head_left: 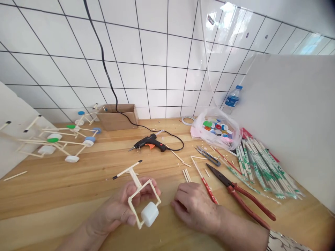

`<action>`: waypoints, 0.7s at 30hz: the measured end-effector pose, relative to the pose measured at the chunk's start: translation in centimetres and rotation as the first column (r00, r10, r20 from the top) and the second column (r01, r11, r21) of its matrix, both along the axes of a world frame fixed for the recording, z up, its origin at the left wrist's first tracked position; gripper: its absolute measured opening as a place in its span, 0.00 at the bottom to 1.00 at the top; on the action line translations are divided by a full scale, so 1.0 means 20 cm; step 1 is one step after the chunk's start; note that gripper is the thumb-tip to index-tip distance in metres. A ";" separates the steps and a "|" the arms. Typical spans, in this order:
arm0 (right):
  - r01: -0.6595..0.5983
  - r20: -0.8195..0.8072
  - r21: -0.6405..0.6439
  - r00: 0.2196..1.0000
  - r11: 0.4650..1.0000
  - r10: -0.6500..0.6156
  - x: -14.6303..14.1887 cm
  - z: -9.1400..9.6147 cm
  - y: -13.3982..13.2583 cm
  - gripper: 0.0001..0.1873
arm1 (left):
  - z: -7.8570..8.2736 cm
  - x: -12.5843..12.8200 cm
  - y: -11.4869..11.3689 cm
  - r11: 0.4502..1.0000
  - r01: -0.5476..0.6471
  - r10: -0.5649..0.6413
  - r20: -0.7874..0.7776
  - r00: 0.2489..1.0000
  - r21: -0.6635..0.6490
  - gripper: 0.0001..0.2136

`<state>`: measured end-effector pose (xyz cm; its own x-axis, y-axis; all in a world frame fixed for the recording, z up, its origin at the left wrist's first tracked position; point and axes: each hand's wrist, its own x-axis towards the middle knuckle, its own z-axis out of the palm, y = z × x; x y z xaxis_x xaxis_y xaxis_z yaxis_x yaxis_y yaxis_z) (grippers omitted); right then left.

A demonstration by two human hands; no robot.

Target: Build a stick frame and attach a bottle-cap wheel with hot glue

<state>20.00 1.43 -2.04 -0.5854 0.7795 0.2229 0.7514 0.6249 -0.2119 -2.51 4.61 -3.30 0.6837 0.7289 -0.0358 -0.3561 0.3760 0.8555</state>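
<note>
My left hand [123,209] is closed on a small wooden stick frame [134,205] above the table. The frame is a squarish loop of pale sticks with a white bottle cap [150,214] at its near corner. From its far end a stem leads to a crossbar [127,169] with black tips. To the right, my right hand [196,207] rests on the tabletop with fingers curled; whatever they may hold is hidden. Short cut sticks [186,175] lie just beyond its knuckles, and a stick with a red wrapper [208,190] is beside it.
A black glue gun [150,142] lies mid-table before a cardboard box [117,118]. Stick models with cap wheels [62,139] stand at left. At right are pliers [235,190], thread snips [208,155], a bag of caps [217,129], wrapped chopsticks [267,167] and a bottle [232,99].
</note>
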 end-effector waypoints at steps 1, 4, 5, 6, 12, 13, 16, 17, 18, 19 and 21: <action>0.000 0.001 -0.006 1.000 1.000 0.000 0.00 0.00 0.00 0.09 | 0.00 0.00 0.00 1.000 0.012 -0.012 0.000 1.000 -0.013 0.30; -0.005 0.004 -0.023 1.000 1.000 0.005 0.00 -0.01 0.00 0.09 | -0.01 0.00 0.00 0.999 0.028 -0.028 0.007 1.000 -0.035 0.31; -0.007 0.003 -0.025 1.000 1.000 0.007 0.00 -0.01 0.00 0.09 | -0.01 -0.01 0.01 0.999 0.028 -0.027 0.010 1.000 -0.034 0.32; -0.008 0.000 -0.026 1.000 1.000 0.008 0.00 -0.01 0.00 0.09 | -0.02 -0.01 0.01 0.999 0.026 -0.025 0.013 1.000 -0.032 0.32; -0.007 -0.013 -0.020 1.000 1.000 0.007 0.00 -0.04 0.00 0.09 | -0.05 -0.04 0.02 0.999 0.041 -0.041 -0.028 0.999 -0.005 0.33; -0.008 -0.011 -0.017 1.000 1.000 0.008 0.01 -0.04 0.00 0.09 | -0.05 -0.04 0.02 0.999 0.042 -0.042 -0.028 0.999 0.001 0.32; -0.004 -0.003 -0.005 1.000 1.000 0.004 0.01 -0.04 0.00 0.09 | -0.04 -0.04 0.01 0.998 0.059 -0.060 -0.016 0.998 -0.032 0.32; -0.002 0.001 0.000 1.000 1.000 0.002 0.01 -0.04 0.01 0.09 | -0.03 -0.04 0.01 0.997 0.062 -0.063 -0.018 0.998 -0.053 0.32; -0.002 0.005 0.005 1.000 1.000 0.002 0.01 -0.04 0.01 0.10 | -0.02 -0.04 0.01 0.995 0.060 -0.062 -0.023 0.998 -0.074 0.32; -0.002 0.009 0.010 1.000 1.000 0.002 0.01 -0.04 0.01 0.10 | -0.02 -0.04 0.00 0.996 0.034 -0.037 -0.032 0.999 -0.086 0.31; -0.003 0.015 0.020 1.000 1.000 0.003 0.01 -0.04 0.01 0.10 | 0.00 -0.03 -0.01 0.995 0.006 -0.012 -0.052 0.999 -0.102 0.31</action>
<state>20.23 1.60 -2.91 -0.5910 0.7734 0.2294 0.7528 0.6309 -0.1878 -3.11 4.46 -3.33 0.6853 0.7136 -0.1457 -0.3078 0.4651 0.8300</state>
